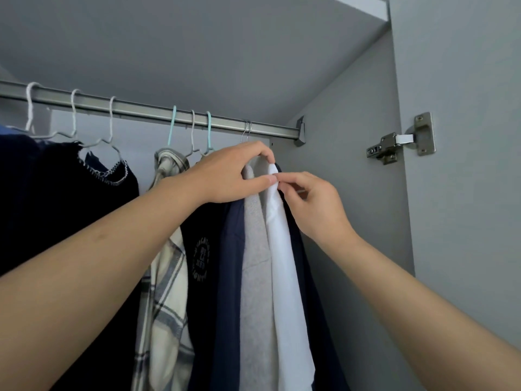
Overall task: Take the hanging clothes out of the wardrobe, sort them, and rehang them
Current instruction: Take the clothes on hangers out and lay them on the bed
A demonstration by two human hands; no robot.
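Both hands are up at the rail (pixel 146 110). Left hand (pixel 228 176) grips the grey garment (pixel 255 249) at its shoulder, while right hand (pixel 315 204) pinches the smooth white shirt (pixel 284 249) beside it.

White shirt (pixel 284 249), grey top (pixel 255 249), cream-and-grey plaid shirt (pixel 166 306), teal hangers (pixel 172 125), silver rail (pixel 158 111).

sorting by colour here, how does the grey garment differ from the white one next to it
The grey garment is a heathered mid grey; the white garment is plain bright white. The grey one hangs left, nearer the navy pieces; the white one hangs right, nearer the wardrobe wall. The left hand grips over the grey one's top, while the right hand pinches the white one's upper edge. Both hang from the rail, side by side.
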